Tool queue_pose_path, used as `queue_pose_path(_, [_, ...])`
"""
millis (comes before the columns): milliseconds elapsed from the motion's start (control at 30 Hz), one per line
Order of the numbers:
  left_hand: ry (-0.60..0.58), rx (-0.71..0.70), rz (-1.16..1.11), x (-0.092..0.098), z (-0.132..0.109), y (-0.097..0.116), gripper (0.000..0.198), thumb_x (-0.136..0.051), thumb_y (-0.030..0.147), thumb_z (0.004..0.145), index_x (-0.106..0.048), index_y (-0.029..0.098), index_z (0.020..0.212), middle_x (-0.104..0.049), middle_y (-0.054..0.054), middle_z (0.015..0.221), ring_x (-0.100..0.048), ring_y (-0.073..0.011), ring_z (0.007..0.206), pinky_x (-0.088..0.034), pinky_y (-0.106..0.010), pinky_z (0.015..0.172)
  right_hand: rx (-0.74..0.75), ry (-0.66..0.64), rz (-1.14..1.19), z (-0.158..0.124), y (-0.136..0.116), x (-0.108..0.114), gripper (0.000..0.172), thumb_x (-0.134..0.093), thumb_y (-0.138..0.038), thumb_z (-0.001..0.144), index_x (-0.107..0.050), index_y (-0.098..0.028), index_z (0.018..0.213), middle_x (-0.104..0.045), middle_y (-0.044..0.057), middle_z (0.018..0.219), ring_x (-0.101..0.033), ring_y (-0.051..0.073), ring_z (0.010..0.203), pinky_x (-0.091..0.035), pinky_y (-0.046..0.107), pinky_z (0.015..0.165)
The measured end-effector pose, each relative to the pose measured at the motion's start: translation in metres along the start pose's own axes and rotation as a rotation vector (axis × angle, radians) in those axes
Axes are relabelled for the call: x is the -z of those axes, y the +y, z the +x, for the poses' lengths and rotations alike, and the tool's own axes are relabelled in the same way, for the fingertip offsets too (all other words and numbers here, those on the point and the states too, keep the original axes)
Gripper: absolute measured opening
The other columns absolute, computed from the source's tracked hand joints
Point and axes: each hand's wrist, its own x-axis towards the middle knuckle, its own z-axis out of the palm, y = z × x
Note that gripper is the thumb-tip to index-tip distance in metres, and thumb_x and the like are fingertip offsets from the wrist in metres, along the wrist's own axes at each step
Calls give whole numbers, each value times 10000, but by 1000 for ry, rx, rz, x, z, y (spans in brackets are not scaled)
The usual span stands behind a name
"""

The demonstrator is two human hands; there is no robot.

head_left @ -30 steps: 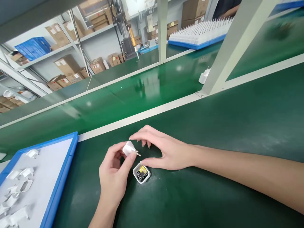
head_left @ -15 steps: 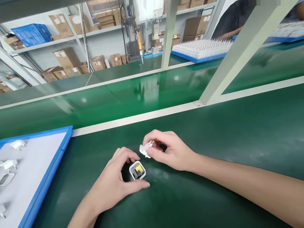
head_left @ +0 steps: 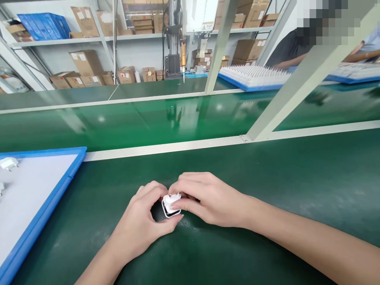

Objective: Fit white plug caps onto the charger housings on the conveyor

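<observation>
My left hand (head_left: 141, 215) curves round a small white charger housing (head_left: 172, 216) standing on the green bench, thumb at its near side and fingers at its far side. Between finger and thumb, my right hand (head_left: 209, 200) pinches a white plug cover (head_left: 170, 202) with metal pins. The cover sits tilted over the housing's open top, and a dark gap shows along the near rim. Most of the housing's inside is hidden beneath the cover.
At the left lies a blue-edged tray (head_left: 56, 194) with white plug parts (head_left: 9, 163). A pale slanted post (head_left: 276, 99) rises from the bench rail at right. Across the green belt (head_left: 133, 122) stand a dispensing machine (head_left: 175, 43), a pin-filled tray (head_left: 252, 77) and a person's arm (head_left: 292, 62).
My right hand has brought the plug cover left and down onto the housing, hiding the yellow and black parts inside. My left fingers have drawn closer round the housing. The view has tilted.
</observation>
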Motion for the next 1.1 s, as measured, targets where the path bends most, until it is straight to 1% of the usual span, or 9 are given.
queue_pose_path(100, [43,-27,17,-2,0,-2,96,-671,281,827,-605,225,867,-627,0,888,-558,-181,804,-437,-317,739,20,-47,-61,2,-3,-2,191,-485,-246,1053,-640,-154,989,-598,23,817,-509,141,725,-413,256,657])
queue_pose_path(233, [100,-70,79,-5,1,-3,49,-630,233,809,-587,214,825,-618,-2,853,-544,-178,772,-418,-320,715,23,-25,-87,3,-6,-9,187,-461,-194,1046,-627,-149,971,-593,24,796,-496,146,709,-403,265,650])
queue_pose_path(367, [108,-77,71,-5,2,-2,69,-670,250,806,-610,229,836,-646,1,856,-569,-177,759,-432,-311,707,-16,15,-16,2,-6,-11,178,-470,-177,1037,-604,-172,921,-629,22,796,-529,142,706,-415,262,650])
queue_pose_path(467, [127,-83,68,-4,2,-3,105,-706,254,794,-608,232,825,-656,3,864,-580,-178,763,-440,-305,700,-13,46,6,3,-6,-11,161,-475,-181,1042,-596,-180,935,-658,26,819,-543,142,711,-426,266,663])
queue_pose_path(533, [135,-88,75,-4,2,-3,117,-715,252,794,-603,229,816,-651,6,857,-579,-175,756,-438,-305,696,-7,43,9,3,-5,-10,149,-481,-180,1044,-596,-179,949,-668,28,833,-549,140,718,-428,266,670])
queue_pose_path(667, [138,-84,89,-5,2,-4,131,-712,256,802,-585,224,795,-639,9,834,-567,-168,740,-429,-307,691,-11,9,5,6,-5,-10,185,-450,-208,1060,-599,-184,953,-664,30,819,-541,145,713,-422,273,670])
queue_pose_path(900, [137,-84,68,-5,2,-4,140,-713,224,800,-573,215,792,-622,21,831,-554,-158,742,-418,-304,701,-19,5,-42,7,-7,-11,172,-473,-187,1042,-595,-182,921,-618,14,769,-488,144,684,-364,291,675])
queue_pose_path(1000, [132,-83,70,-5,2,-4,134,-717,221,797,-584,219,812,-631,20,851,-557,-164,755,-415,-307,705,-26,-14,-123,5,-8,-13,212,-443,-177,1041,-577,-179,877,-579,7,746,-463,143,678,-315,304,669])
queue_pose_path(1100, [105,-73,77,-3,1,-3,137,-724,246,817,-589,220,819,-633,20,861,-560,-170,767,-411,-312,712,-30,-18,-210,5,-12,-16,261,-428,-155,1023,-533,-179,786,-529,-3,710,-418,137,657,-263,311,642])
